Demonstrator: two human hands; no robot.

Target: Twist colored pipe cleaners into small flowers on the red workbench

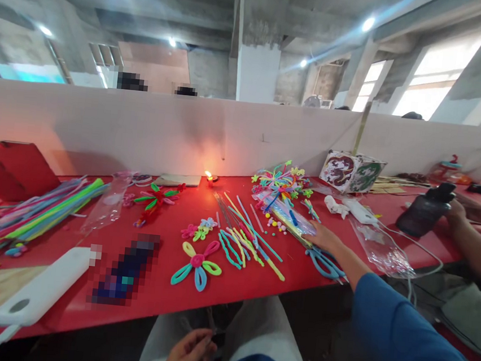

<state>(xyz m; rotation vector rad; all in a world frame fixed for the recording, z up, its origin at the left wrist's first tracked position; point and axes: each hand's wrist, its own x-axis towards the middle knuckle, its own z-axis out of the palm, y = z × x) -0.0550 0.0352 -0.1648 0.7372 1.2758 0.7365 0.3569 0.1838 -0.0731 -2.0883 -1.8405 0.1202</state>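
My right hand (320, 235) reaches over the red table and touches the lower end of a clear plastic sleeve (288, 212) around a bundle of colourful fuzzy-stem flowers (282, 184). Its fingers are partly hidden against the plastic. My left hand (192, 350) is low over my lap, fingers curled together, with something unclear at the fingertips. A five-petal fuzzy flower (197, 262) lies near the front edge. Loose fuzzy stems (241, 240) are spread right of it, and a blue looped piece (325, 263) lies just below my right hand.
A lit candle (210, 181) burns at the back. Left are a bundle of stems (54, 208), a white power device (45, 286) and a blurred dark item (127, 269). Right are a patterned box (352, 171), a white cabled strip (360, 211) and another person's hand (457, 213) at a black bottle (424, 212).
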